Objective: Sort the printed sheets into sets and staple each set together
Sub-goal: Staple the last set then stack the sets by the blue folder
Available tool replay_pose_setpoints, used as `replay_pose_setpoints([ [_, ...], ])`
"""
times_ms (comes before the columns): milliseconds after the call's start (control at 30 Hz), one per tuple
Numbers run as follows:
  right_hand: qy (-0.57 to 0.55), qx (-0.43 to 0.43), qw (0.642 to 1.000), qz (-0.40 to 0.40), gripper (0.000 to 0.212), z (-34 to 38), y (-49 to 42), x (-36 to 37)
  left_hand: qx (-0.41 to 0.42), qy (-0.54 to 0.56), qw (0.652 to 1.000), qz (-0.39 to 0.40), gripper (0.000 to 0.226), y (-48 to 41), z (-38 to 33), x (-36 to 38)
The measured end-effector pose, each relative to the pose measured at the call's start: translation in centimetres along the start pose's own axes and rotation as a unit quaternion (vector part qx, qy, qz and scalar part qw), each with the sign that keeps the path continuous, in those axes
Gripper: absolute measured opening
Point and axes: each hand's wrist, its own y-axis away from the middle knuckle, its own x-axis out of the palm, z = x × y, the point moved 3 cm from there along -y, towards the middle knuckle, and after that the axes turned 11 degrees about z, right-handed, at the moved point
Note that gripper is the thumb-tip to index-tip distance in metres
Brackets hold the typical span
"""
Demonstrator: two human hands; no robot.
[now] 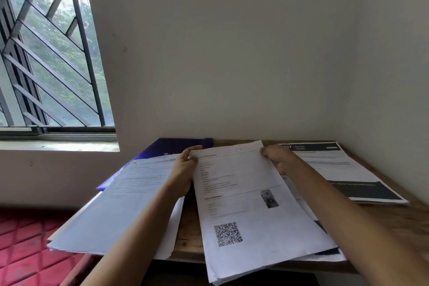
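A set of printed sheets (250, 211), its top page showing a QR code and a small photo, lies in the middle of the wooden table (394, 223). My left hand (185, 169) grips its far left corner. My right hand (278, 158) grips its far right corner. A second pile of printed sheets (116, 206) lies to the left, hanging over the table's edge. A third set with black bands (343, 169) lies at the right by the wall. No stapler is in view.
A blue folder (171, 146) lies at the back under the left pile. The wall stands just behind the table and on its right. A barred window (46, 53) is at the left, and a red quilted surface (27, 251) lies below it.
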Motion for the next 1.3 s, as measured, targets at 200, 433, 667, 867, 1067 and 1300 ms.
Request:
replay_pose_setpoints([
  [200,-0.02,-0.05,0.997,-0.062,0.016,0.3,-1.5,0.2,0.017,0.015,1.0,0.012,0.028,-0.3,0.7,-0.1],
  [433,0.03,-0.088,0.991,-0.098,0.02,-0.4,-2.5,1.2,0.018,0.008,1.0,0.02,0.028,-0.4,0.8,-0.2],
  [667,0.053,-0.106,0.985,-0.125,0.02,-0.7,-3.2,2.0,0.027,-0.007,0.999,0.02,0.022,-0.3,0.8,-0.1],
  [867,0.033,-0.127,0.984,-0.12,0.024,-0.4,-3.3,1.9,0.048,0.009,0.999,-0.002,0.02,-0.2,0.8,-0.2],
  [1067,-0.016,-0.204,0.973,-0.107,0.024,-0.4,-2.6,2.4,0.062,0.01,0.997,-0.046,0.018,-0.3,0.9,-0.4],
  [1300,-0.087,-0.203,0.969,-0.111,0.013,-0.6,-3.2,2.1,0.068,-0.016,0.996,-0.055,0.018,-0.2,0.8,-0.2],
])
